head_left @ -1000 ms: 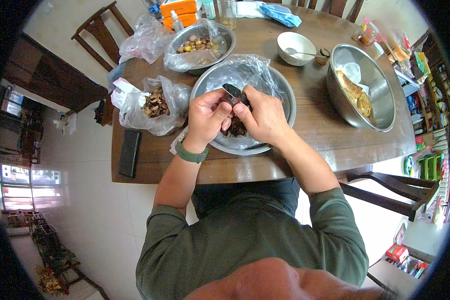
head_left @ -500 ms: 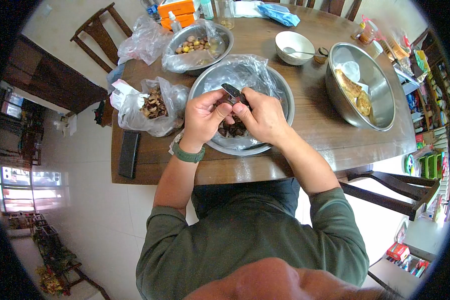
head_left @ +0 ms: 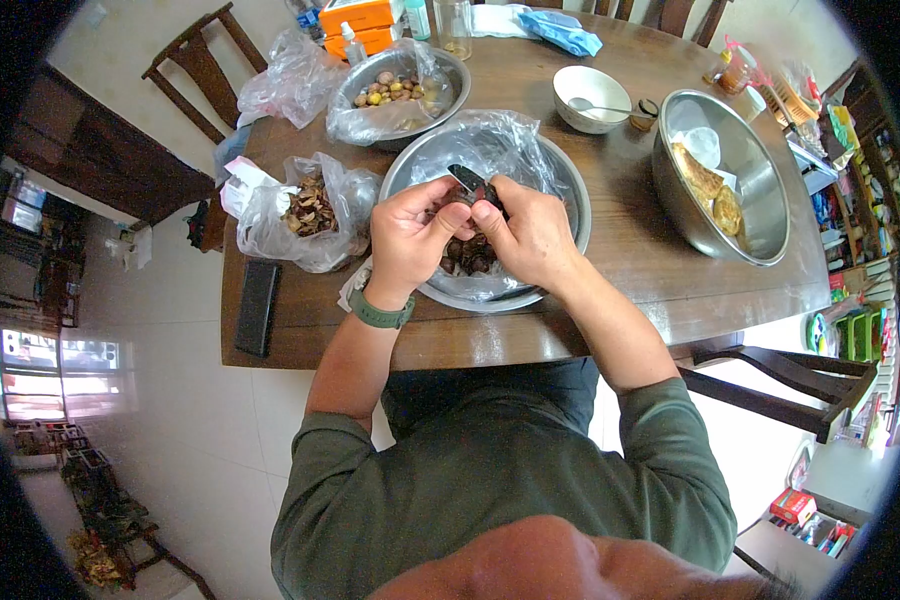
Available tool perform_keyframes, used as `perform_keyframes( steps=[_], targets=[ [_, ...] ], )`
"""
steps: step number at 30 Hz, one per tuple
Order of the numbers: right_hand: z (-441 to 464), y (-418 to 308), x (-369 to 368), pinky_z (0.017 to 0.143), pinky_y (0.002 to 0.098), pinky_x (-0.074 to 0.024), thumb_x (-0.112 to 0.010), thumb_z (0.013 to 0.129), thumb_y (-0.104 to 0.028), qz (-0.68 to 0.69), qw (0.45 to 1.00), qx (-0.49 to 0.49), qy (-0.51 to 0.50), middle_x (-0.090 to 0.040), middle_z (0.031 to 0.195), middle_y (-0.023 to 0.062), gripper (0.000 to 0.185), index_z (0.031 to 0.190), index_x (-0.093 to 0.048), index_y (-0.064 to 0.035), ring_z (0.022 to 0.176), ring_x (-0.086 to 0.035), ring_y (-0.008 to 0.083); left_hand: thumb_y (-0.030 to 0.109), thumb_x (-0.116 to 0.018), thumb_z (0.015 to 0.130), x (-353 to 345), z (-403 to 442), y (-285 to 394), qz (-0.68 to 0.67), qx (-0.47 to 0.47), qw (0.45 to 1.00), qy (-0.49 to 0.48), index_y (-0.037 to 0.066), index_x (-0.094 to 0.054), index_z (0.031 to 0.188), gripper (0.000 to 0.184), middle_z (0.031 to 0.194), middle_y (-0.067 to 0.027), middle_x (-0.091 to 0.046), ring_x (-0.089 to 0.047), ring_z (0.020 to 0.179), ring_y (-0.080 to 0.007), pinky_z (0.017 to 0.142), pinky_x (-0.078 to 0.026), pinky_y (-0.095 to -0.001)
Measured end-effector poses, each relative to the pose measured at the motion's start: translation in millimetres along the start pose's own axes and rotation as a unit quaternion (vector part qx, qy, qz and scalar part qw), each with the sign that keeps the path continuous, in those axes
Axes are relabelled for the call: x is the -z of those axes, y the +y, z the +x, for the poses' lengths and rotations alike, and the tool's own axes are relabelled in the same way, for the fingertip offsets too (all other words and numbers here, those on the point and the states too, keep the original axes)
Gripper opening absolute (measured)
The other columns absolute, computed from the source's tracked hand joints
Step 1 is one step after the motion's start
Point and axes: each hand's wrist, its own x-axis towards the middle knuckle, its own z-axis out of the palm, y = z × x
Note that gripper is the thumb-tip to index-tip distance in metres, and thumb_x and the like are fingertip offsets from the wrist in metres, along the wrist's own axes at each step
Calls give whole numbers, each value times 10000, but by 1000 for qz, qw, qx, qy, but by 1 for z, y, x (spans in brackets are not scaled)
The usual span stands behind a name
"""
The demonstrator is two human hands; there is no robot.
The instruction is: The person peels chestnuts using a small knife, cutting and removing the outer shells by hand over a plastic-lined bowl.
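My left hand (head_left: pixel 410 240) is closed, thumb and fingers pinching a small dark brown nut-like piece (head_left: pixel 459 200) that my fingers mostly hide. Beside it, my right hand (head_left: pixel 532 235) grips a small knife (head_left: pixel 468 180) with a dark, shiny blade pointing up and left. The two thumbs almost meet. Both hands are held over a steel basin (head_left: pixel 576 200) lined with clear plastic film (head_left: pixel 490 135). Dark brown pieces (head_left: pixel 470 258) lie in the basin under my hands.
To the left, a plastic bag (head_left: pixel 260 238) holds brown shells (head_left: pixel 312 208), near a black phone-like slab (head_left: pixel 258 308). Behind is another basin (head_left: pixel 460 90) with round brown and yellowish nuts (head_left: pixel 390 90). A white bowl (head_left: pixel 570 90) with a spoon and a large tilted steel bowl (head_left: pixel 670 200) stand right.
The knife and both hands have shifted very slightly, with the blade tilted a little differently. Both hands keep their grip; the rest of the table looks the same.
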Motion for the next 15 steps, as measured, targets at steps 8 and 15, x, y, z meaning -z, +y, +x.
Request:
perform_keyframes(
  steps=[8, 15],
  targets=[
    [0, 3, 2, 607, 481, -484, -552, 923, -433, 55, 998, 18, -8, -627, 688, 205, 397, 832, -576, -47, 692, -629, 423, 166, -662, 922, 2, 2, -6, -59, 0, 997, -44, -56, -579, 1186, 355, 972, -79, -674, -625, 725, -94, 627, -543, -221],
    [1, -1, 8, 609, 467, -492, -554, 928, -414, 132, 989, 20, -56, -639, 698, 187, 360, 839, -611, -70, 693, -641, 401, 162, -668, 916, 4, 1, -10, -92, 12, 995, -43, -54, -572, 1190, 362, 975, -79, -674, -620, 697, -100, 635, -539, -223]
  ],
)
